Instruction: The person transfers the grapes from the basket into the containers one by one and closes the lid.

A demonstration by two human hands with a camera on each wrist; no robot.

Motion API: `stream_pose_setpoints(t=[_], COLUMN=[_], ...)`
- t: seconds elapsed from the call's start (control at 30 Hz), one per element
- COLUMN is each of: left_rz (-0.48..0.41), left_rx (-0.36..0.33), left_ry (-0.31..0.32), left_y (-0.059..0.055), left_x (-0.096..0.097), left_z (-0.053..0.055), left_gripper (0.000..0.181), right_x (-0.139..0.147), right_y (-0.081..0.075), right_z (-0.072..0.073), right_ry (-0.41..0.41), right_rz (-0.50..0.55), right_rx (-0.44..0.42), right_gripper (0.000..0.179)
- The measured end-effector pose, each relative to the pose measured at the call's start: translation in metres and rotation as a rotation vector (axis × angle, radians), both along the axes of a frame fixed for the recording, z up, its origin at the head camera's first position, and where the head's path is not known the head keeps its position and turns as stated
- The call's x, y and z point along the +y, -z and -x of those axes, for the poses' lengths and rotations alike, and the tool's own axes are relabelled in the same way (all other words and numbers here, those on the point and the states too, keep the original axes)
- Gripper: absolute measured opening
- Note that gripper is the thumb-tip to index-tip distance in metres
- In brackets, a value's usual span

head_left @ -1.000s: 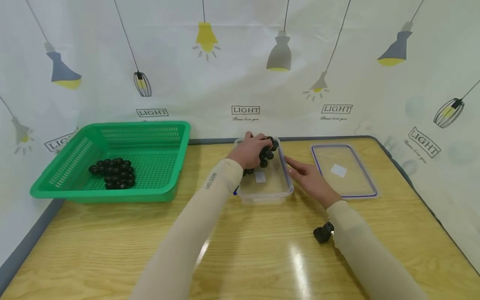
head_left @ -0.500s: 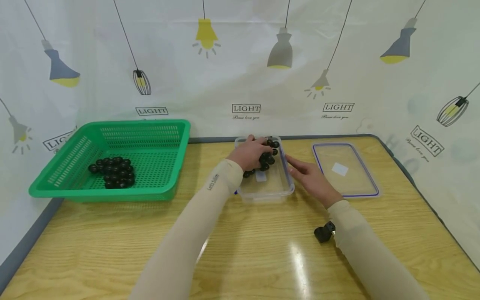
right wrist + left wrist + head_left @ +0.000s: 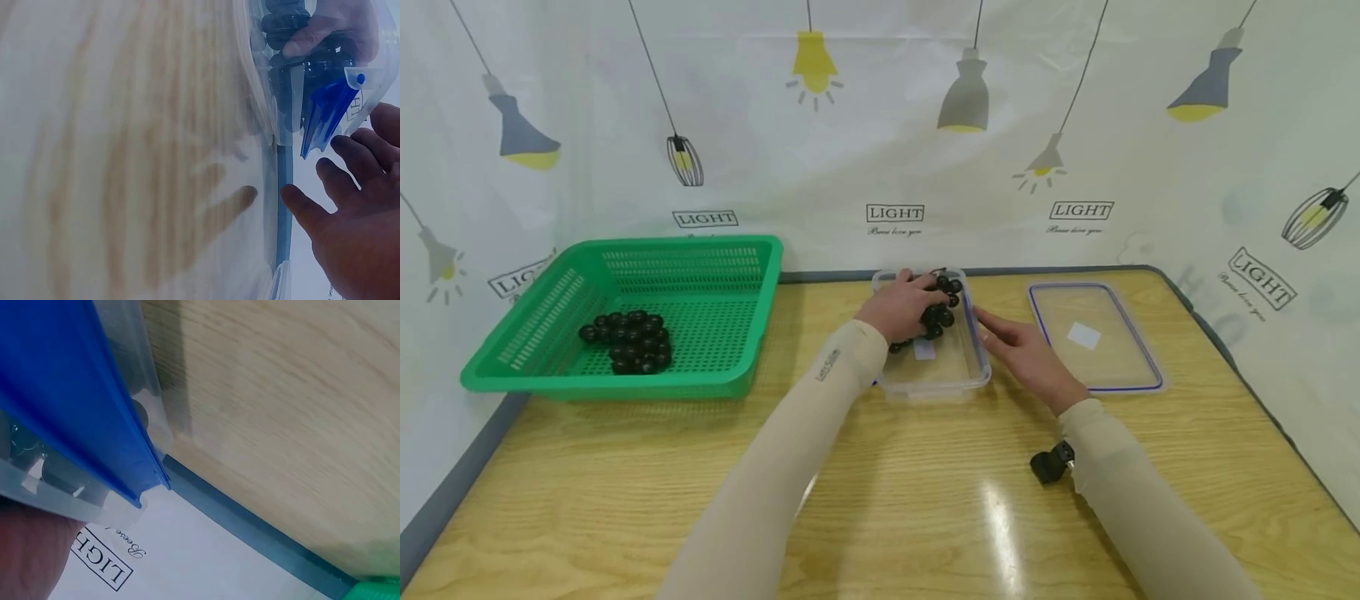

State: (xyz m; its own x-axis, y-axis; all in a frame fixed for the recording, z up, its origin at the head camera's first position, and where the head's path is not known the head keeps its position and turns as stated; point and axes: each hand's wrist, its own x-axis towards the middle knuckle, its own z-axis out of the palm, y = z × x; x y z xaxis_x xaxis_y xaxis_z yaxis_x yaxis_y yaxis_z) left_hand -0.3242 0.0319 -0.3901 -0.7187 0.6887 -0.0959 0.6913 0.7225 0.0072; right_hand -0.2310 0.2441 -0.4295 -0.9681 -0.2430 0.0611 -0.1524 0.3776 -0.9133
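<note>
Head view: a person's two arms in beige sleeves (image 3: 775, 458) reach up from the bottom edge over a wood-look table (image 3: 910, 517). Just right of ctr, near the table's back edge, stands a clear container (image 3: 934, 387) w/ a blue line along its right rim. The L hand (image 3: 895, 312) is in its upper part, fingers curled over & grasping a bunch of dark grapes (image 3: 942, 317); this bunch is inside the container, partly hidden by the hand, w/ grapes showing to the hand's right & a few below. A white label (image 3: 924, 349) shows on the container floor.

The R hand (image 3: 1032, 360), right of ctr, holds nothing, fingers loose & nearly straight; fingertips are at the container's right wall, can't tell if touching.

R wrist view: spread fingers just beside a blue clip (image 3: 331, 112), grapes seen thru clear plastic at top. L wrist view: blue plastic fills much of the upper left; L fingers out of sight there.

Left side of head view: green basket (image 3: 715, 383) w/ slotted walls, a second bunch (image 3: 634, 340) in its lower left. Right side: clear lid (image 3: 1112, 358) w/ blue seal, flat on table. Lower right: small blk object (image 3: 1049, 467) by the R sleeve. Behind: white backdrop (image 3: 865, 158) w/ printed lamps.
</note>
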Motion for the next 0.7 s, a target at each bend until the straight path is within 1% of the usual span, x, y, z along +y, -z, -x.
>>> stream_pose_setpoints(t=[0.07, 0.3, 0.53, 0.7], left_rz=[0.01, 0.002, -0.023, -0.031], left_rx=[0.012, 0.011, -0.044, -0.051], left_ry=[0.001, -0.02, -0.036, -0.039], left_y=[0.0007, 0.0003, -0.0004, -0.0005], left_x=[-0.0005, -0.0008, 0.0003, -0.0002], left_z=[-0.0015, -0.0033, -0.0032, -0.0033], left_gripper=[0.057, 0.059, 0.059, 0.058], right_x=[-0.0001, -0.0006, -0.0002, 0.0002], right_y=[-0.001, -0.0044, -0.003, -0.0017], right_z=[-0.0003, -0.0007, -0.0007, -0.0005], right_ry=[-0.004, 0.003, 0.001, 0.001], right_rz=[0.001, -0.005, 0.012, 0.016], right_rx=[0.004, 0.009, -0.001, -0.004], right_gripper=[0.05, 0.05, 0.049, 0.05])
